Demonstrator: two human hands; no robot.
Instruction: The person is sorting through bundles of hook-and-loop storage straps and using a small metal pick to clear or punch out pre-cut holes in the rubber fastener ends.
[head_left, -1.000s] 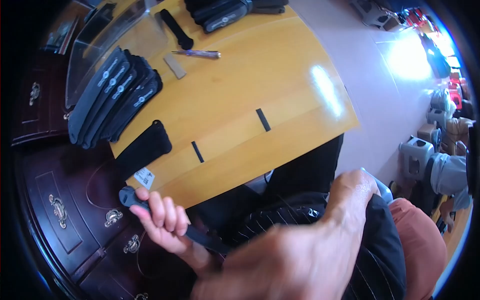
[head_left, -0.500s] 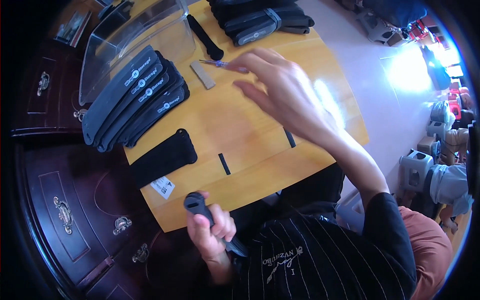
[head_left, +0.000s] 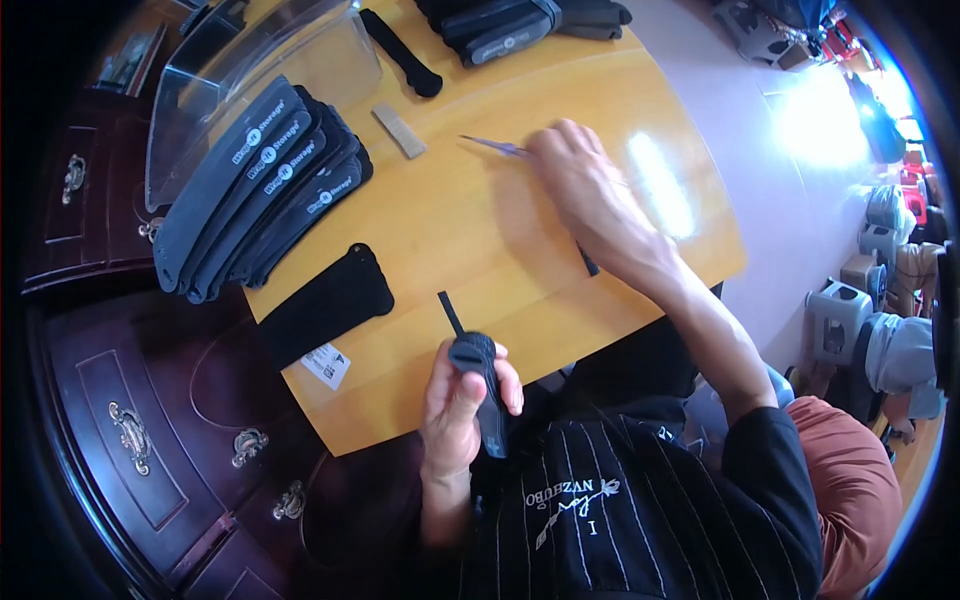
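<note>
My left hand [head_left: 448,425], near the front edge of the table, is closed round a folded dark grey strap [head_left: 488,405]; its looped end with a slot points up. My right hand [head_left: 580,165] is held over the table's right half, its fingers closed on a thin pointed tool [head_left: 495,145] with a bluish-purple handle. The tool's tip points left; its exact kind is unclear. A narrow black strip [head_left: 450,312] lies just beyond my left hand. Another short black strip [head_left: 587,262] shows partly under my right forearm.
Several dark grey straps [head_left: 265,165] are fanned beside a clear plastic box [head_left: 340,60]. A black strap [head_left: 330,305] and a white label [head_left: 326,366] lie at the left edge. Beyond are a tan strip [head_left: 399,131], a black strap [head_left: 405,55] and a strap bundle [head_left: 505,35].
My left hand has moved right and up with the folded strap, nearer the table edge. My right hand has drawn back to the right with the pointed tool, away from the tan strip.
</note>
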